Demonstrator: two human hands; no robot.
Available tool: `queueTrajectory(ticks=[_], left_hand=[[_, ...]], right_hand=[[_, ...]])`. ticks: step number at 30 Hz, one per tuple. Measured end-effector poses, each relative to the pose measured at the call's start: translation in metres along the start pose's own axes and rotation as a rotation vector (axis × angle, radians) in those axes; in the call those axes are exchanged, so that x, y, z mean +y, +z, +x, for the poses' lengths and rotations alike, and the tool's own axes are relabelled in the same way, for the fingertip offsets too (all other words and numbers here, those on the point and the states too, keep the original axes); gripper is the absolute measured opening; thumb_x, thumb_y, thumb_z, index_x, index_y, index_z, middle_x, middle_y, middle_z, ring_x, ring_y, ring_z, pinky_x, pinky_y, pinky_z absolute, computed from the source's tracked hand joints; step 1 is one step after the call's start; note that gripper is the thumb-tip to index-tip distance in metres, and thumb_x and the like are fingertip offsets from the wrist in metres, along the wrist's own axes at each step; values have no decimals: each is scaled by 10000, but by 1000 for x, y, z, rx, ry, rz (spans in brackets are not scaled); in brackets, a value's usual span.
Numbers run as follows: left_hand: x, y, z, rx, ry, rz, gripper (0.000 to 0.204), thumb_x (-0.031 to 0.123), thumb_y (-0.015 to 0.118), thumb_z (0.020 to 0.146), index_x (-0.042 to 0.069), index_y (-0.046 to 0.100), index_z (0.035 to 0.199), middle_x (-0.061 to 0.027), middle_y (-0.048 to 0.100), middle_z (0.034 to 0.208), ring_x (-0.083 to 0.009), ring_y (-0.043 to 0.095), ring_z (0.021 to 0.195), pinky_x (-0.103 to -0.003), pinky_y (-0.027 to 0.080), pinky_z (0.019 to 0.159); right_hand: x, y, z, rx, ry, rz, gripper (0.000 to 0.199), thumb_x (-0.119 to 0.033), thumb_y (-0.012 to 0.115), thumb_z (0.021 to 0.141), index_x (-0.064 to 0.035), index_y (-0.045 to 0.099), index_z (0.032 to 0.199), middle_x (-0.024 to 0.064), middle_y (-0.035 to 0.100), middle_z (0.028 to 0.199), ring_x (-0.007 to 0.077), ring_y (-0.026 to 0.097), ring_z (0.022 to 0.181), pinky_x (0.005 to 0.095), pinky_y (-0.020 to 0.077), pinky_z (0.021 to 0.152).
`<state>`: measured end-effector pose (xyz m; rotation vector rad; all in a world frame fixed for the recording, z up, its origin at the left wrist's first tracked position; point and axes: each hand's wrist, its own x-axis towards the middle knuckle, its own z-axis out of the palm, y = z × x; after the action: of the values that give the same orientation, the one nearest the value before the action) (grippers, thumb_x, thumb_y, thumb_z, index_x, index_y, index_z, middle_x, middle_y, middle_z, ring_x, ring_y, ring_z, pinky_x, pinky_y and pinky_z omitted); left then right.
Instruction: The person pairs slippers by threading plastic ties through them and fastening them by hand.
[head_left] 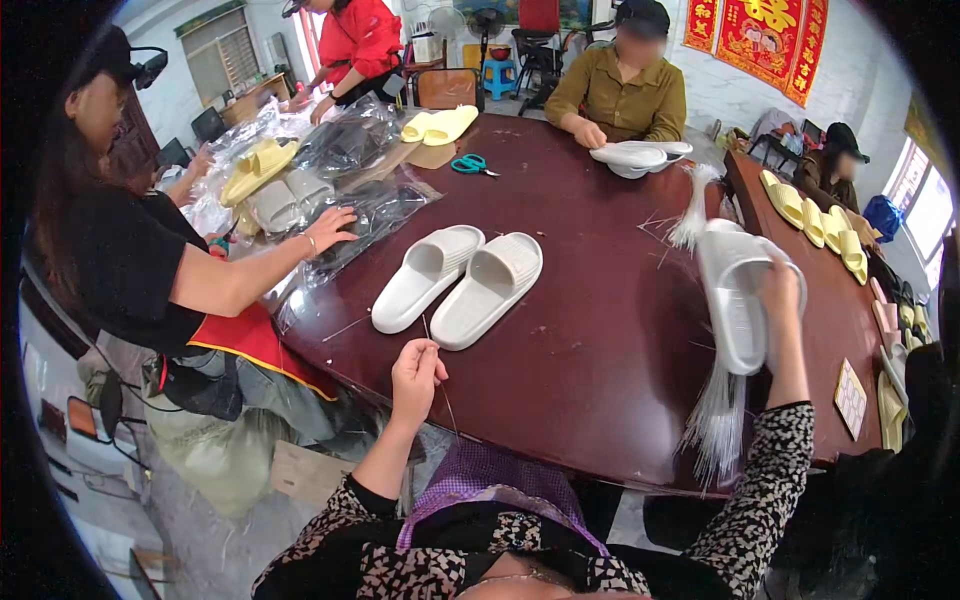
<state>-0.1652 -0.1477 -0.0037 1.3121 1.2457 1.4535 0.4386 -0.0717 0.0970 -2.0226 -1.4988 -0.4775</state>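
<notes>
Closed in a pinch, my left hand (416,375) holds a thin strand (449,405) at the table's near edge. Just beyond it, two pale grey slide sandals (470,318) lie side by side, soles down, toes away from me. On the right, my right hand (782,290) grips another pale grey slide sandal (738,325), with a second one against it; both are smeared by motion. Under and beside these sandals spreads a bundle of clear thin plastic strands (715,435). Part of the bundle (697,205) shows past their far end.
The dark red table (590,300) fills the middle. Teal scissors (474,166) lie at its far side, near yellow slides (440,125). A co-worker's hand (330,228) rests on clear bags at left; another person holds white slides (640,155) opposite. Yellow slides (815,220) line the right.
</notes>
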Motion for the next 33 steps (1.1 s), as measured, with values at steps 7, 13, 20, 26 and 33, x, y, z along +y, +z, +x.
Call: queueTrajectory(ticks=[7,13,20,26,33], left_hand=[[-2,-1,3,1,1,-17,127,136,483,959,35,559,966,4,548,624,-31,457,533,-185,369,494],[24,9,2,-65,-113,-178,109,125,509,945,30,558,968,-24,579,648,-39,474,520,-177,386,478],[85,79,-16,-377,50,-278,101,78,529,936,17,596,980,-44,637,817,-52,540,659,-193,451,610],[118,101,-24,-449,391,-178,69,44,563,912,2,612,936,-37,590,862,-82,529,739,-216,439,655],[97,73,-4,-341,381,3,105,86,562,929,-1,606,968,-17,575,922,-68,499,790,-198,412,693]], right_hand=[[176,-63,-34,109,466,-305,356,-201,475,879,-100,547,1213,198,616,1117,385,579,1028,471,455,852],[85,-119,-53,85,252,-316,313,-164,466,885,-20,585,1137,222,623,1068,377,588,1027,450,455,857],[-169,-117,-113,-586,-268,762,240,-97,611,862,18,639,1071,119,688,916,167,649,819,297,519,730],[-287,-92,-182,-1070,-117,1396,240,-119,572,908,12,590,1109,63,654,898,131,625,793,279,531,684],[-289,-71,-179,-1144,46,1518,155,-119,521,942,-6,617,989,23,624,766,76,582,682,220,501,611]])
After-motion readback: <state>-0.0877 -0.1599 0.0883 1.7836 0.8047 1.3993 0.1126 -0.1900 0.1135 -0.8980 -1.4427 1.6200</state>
